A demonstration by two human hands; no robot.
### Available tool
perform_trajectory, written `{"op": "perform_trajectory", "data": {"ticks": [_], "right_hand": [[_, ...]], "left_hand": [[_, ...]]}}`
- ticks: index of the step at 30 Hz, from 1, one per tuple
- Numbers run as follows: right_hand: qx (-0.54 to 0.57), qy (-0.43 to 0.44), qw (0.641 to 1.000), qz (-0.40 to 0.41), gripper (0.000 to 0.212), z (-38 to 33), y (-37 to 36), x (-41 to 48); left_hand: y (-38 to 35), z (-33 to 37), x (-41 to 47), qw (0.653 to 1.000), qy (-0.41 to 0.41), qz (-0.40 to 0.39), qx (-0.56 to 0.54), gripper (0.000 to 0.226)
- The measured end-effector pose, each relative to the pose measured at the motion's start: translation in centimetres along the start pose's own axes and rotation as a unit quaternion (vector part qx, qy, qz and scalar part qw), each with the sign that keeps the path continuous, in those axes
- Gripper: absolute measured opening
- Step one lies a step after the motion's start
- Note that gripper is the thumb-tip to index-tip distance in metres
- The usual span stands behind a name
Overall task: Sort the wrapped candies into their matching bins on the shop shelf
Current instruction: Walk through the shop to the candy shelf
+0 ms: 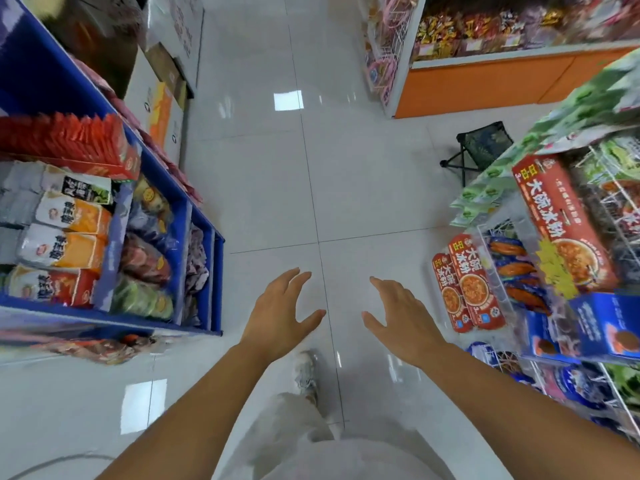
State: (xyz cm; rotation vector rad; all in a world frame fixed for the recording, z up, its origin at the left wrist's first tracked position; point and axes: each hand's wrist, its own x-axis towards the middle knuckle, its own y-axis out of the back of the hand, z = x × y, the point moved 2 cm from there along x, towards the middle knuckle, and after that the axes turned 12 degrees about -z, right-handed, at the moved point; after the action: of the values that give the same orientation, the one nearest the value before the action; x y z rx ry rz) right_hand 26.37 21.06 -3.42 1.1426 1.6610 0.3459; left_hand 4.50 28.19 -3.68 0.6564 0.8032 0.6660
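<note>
I stand in a shop aisle over a pale tiled floor. My left hand (277, 308) and my right hand (403, 318) are both stretched out in front of me above the floor, fingers spread and relaxed, holding nothing. To the left, a blue shelf (204, 233) has divided bins holding wrapped candies (147, 258) and purple wrapped pieces (197, 268). More wrapped sweets (485, 29) fill bins on an orange-based shelf at the far right. Neither hand touches any shelf.
A wire rack (502, 282) on the right carries red boxes (564, 226), blue boxes and green packets. A small black folding stool (479, 148) stands on the floor at right. Cardboard cartons (162, 109) lean by the left shelf. My shoe (304, 372) is below my hands.
</note>
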Motion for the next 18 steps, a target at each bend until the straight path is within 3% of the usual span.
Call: {"op": "perform_trajectory", "data": {"ticks": [7,18], "right_hand": [[0.042,-0.035,0.998,0.031,0.067,-1.1,7.3,8.5],[0.076,-0.075,0.993,0.041,0.067,4.0,21.5,25.1]], "left_hand": [[6.7,0.0,11.7,0.998,-0.043,-0.033,0.026,0.073],[15.8,3.8,33.5,0.995,-0.076,-0.051,0.025,0.073]]}}
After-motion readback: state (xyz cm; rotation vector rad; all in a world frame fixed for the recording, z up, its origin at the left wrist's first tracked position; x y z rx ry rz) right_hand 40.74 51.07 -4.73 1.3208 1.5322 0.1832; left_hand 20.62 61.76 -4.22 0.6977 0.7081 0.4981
